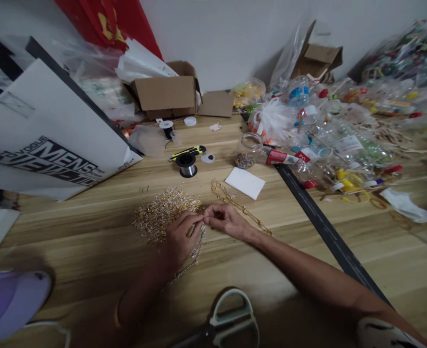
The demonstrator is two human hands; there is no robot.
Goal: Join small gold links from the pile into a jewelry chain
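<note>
My left hand (pixel 182 237) and my right hand (pixel 225 220) meet fingertip to fingertip in a close pinch. A thin silver beaded chain (pixel 195 257) hangs from my left fingers and trails down to the tabletop by the wrist. What my right fingertips pinch is too small to make out. Just behind my left hand spreads a heap of gold and clear beaded pieces (pixel 159 212). Beyond my right hand a gold chain (pixel 242 208) lies stretched along the wood, beside a white card (pixel 245 182).
Behind the heap are a wire spool (pixel 187 166), a yellow-black utility knife (pixel 188 152) and a jar of beads (pixel 248 152). Plastic bottles (pixel 347 145) crowd the right. Large scissors (pixel 235 316) lie nearest me. A white bag (pixel 54 130) stands left, a purple iron-like object (pixel 14 299) below it.
</note>
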